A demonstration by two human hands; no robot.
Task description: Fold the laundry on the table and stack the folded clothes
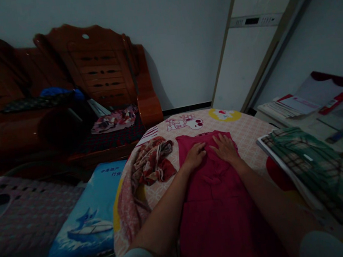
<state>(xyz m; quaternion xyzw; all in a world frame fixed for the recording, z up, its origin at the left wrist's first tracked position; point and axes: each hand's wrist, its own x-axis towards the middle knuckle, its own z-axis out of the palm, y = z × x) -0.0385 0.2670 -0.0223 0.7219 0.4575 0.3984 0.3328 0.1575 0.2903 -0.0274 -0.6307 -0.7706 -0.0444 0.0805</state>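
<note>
A magenta dress (215, 219) lies spread over a round table with a patterned tablecloth (248, 129), its neck end toward the far side. My left hand (196, 155) rests on the upper left of the dress, fingers slightly bent against the cloth. Beside it, my right hand (225, 149) lies flat on the upper right part, fingers spread. Neither hand grips anything that I can see. The lower end of the dress runs out of view at the bottom.
Left of the dress lies a crumpled red-brown patterned cloth (153, 164). A folded green plaid cloth (316, 165) is at the right. Beyond stand a wooden bench (95, 67), a woven chair (28, 212), a blue cushion (92, 221) and a tall white cabinet-like unit (244, 61).
</note>
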